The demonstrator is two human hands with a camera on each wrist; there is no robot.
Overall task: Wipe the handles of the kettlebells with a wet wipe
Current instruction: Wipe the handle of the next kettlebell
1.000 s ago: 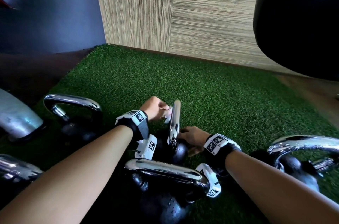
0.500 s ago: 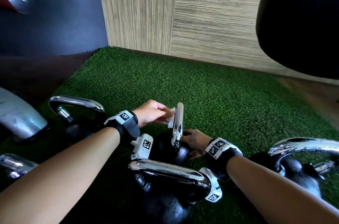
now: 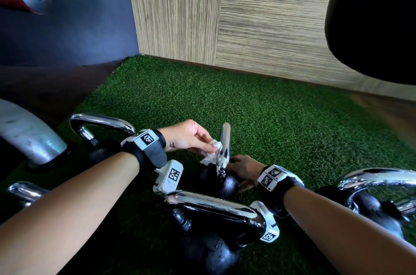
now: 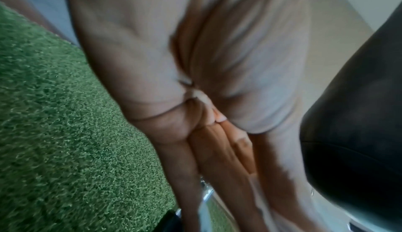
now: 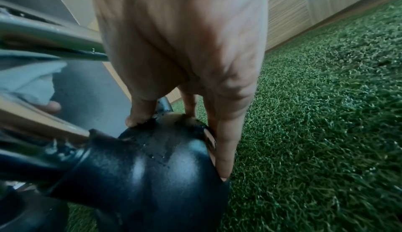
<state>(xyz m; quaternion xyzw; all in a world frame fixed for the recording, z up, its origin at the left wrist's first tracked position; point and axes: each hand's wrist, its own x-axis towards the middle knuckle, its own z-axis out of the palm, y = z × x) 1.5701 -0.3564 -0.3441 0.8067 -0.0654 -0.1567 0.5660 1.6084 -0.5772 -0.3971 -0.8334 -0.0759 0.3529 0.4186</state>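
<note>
Kettlebell handle being wiped on green turf

The turf (image 3: 281, 117) is being shared by several kettlebells; the middle kettlebell (image 3: 227, 184) is being steadied by the right hand (image 3: 244, 167), whose fingers (image 5: 224, 149) are seen spread and pressed on the black ball only in the right wrist view. Its chrome handle (image 3: 225, 146) is being rubbed with the wet wipe (image 3: 212, 152), pinched by the left hand (image 3: 189, 137), shown only in the head view.

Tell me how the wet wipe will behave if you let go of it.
Likely floppy: the wipe hangs crumpled from the left hand. Probably light, since a fingertip pinch carries it. It may cling to the chrome handle it touches.
</note>
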